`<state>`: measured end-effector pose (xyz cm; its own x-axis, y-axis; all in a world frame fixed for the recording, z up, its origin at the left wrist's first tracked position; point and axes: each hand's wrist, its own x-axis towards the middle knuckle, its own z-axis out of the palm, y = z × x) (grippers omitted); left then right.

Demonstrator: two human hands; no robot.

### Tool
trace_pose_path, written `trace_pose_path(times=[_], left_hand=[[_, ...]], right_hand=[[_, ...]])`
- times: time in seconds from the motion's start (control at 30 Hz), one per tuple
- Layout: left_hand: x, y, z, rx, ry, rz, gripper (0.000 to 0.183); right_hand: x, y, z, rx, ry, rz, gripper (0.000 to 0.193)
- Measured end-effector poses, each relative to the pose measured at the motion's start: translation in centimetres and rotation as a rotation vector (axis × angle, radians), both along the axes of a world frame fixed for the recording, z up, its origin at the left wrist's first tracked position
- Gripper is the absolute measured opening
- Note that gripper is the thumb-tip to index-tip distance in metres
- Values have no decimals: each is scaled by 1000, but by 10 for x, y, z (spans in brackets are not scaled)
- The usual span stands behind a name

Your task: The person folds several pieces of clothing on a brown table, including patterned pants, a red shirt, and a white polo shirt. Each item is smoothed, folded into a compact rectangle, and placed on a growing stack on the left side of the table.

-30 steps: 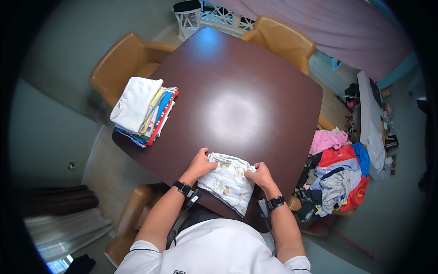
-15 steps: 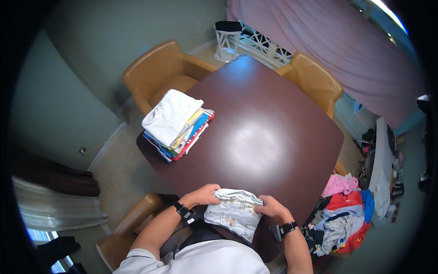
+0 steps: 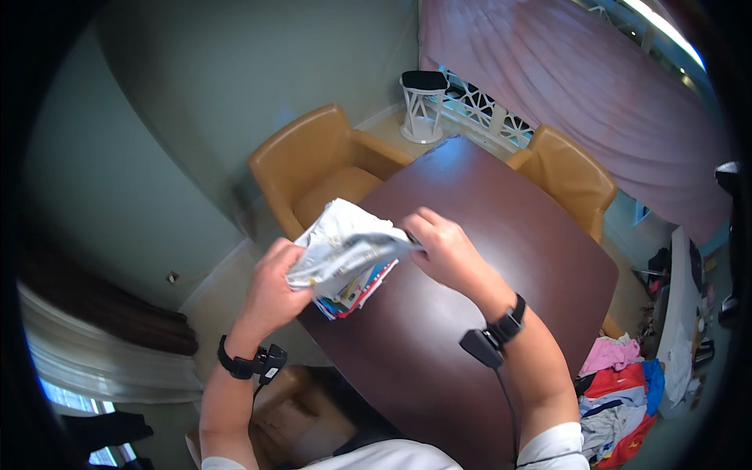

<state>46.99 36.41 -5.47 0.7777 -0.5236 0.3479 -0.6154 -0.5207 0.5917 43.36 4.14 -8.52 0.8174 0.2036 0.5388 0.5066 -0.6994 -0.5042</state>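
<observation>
A folded white garment with a faint print [image 3: 345,257] is stretched between my two hands. My left hand [image 3: 274,288] grips its left end, thumb and fingers closed on the cloth. At the other end my right hand [image 3: 440,241] pinches the corner. The garment hangs over a stack of folded clothes [image 3: 362,291] at the left side of the table, hiding much of it. A white folded shirt [image 3: 338,218] tops that stack, with blue, red and yellow edges below. I cannot tell whether the held garment touches the stack.
The dark brown table [image 3: 501,243] has tan armchairs [image 3: 333,176] around it. On the right lies a heap of loose clothes [image 3: 619,403] in pink, red, blue and grey. A white stool with a black seat [image 3: 424,106] stands beyond the far corner.
Both hands have lifted the printed garment from the table's near edge and carried it forward and left over the stack. The view has shifted, so the table sits lower and further right.
</observation>
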Motion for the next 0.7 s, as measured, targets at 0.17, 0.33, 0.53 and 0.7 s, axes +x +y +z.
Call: trace_pose_path(times=[0.17,0.33,0.53,0.7], left_hand=[[35,3,-45,127,-425,187,50],[41,-6,-166,378,-255,97,59],[22,-15,-173,458,-221,116,61],[24,-40,-133,412,-287,54,59]], right_hand=[[86,29,-34,-144,-441,-100,8],[64,46,-150,-311,53,-286,32],[-82,21,-214,-76,141,-313,46],[-240,-6,-252,-24,354,-525,37]])
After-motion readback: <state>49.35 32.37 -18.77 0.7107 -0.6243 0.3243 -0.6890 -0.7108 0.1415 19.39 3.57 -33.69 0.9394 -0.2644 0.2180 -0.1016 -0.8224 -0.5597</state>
